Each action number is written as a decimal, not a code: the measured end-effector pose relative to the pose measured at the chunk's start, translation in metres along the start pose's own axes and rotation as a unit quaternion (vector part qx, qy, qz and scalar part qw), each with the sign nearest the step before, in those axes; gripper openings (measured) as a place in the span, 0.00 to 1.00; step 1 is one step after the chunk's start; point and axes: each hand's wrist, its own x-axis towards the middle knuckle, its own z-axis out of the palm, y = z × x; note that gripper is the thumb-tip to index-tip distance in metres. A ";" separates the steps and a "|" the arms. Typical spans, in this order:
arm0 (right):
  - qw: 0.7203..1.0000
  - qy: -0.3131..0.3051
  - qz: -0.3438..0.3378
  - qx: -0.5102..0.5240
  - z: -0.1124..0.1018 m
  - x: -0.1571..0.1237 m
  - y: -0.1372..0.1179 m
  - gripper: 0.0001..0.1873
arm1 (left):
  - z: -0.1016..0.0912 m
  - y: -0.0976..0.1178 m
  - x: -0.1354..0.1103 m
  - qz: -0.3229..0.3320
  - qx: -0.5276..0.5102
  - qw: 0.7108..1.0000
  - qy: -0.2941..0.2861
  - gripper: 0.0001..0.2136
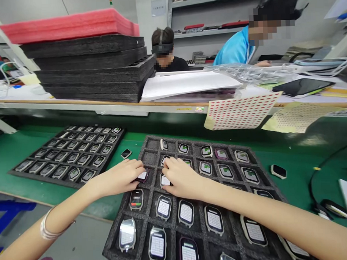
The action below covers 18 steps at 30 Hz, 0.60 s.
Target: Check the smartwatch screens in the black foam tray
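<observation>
A black foam tray (151,144) lies in front of me, its compartments holding several smartwatch cases without straps, many with lit screens. My left hand (126,177) grips a purple-edged smartwatch (142,176) in the left column; the fingers partly cover it. Just to the right, my right hand (182,179) has its thumb and fingers curled at a light-framed smartwatch (164,180) in the second column. Below my left hand sits a smartwatch with red and green buttons on its screen (136,199). The compartment above it at the upper left shows bare foam.
A second foam tray (70,183) of watches lies left. Loose watches rest on the green table, one between the trays (126,153), one at right (278,171). A shelf (172,107) carries stacked foam (94,68) and a phone (303,86). Two people sit beyond.
</observation>
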 end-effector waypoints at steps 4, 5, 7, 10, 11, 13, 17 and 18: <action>1.000 -0.017 -0.002 0.001 -0.001 0.008 0.003 0.17 | 0.009 -0.011 0.004 -0.007 0.035 0.999 -0.016 0.08; 1.000 -0.021 -0.005 0.003 -0.001 0.009 0.004 0.17 | 0.012 -0.014 0.007 -0.008 0.026 1.000 -0.012 0.09; 0.999 -0.027 -0.016 0.009 0.001 0.012 0.007 0.17 | 0.017 -0.018 0.014 -0.012 0.004 1.000 -0.005 0.12; 0.998 -0.010 -0.042 0.056 0.004 0.010 0.016 0.15 | 0.022 -0.023 0.020 -0.022 -0.019 1.000 0.005 0.15; 0.995 0.007 -0.047 0.091 0.004 0.008 0.019 0.15 | 0.022 -0.023 0.019 -0.023 -0.027 0.999 0.010 0.15; 0.977 0.047 -0.045 0.204 0.000 0.000 0.026 0.18 | 0.022 -0.023 0.016 -0.021 -0.046 0.999 0.021 0.15; 0.832 0.072 0.014 0.550 -0.017 -0.024 0.026 0.22 | 0.018 -0.011 0.008 -0.026 -0.346 0.933 0.098 0.18; 0.780 0.077 0.035 0.620 -0.021 -0.030 0.023 0.23 | 0.017 -0.006 0.009 -0.023 -0.462 0.879 0.116 0.19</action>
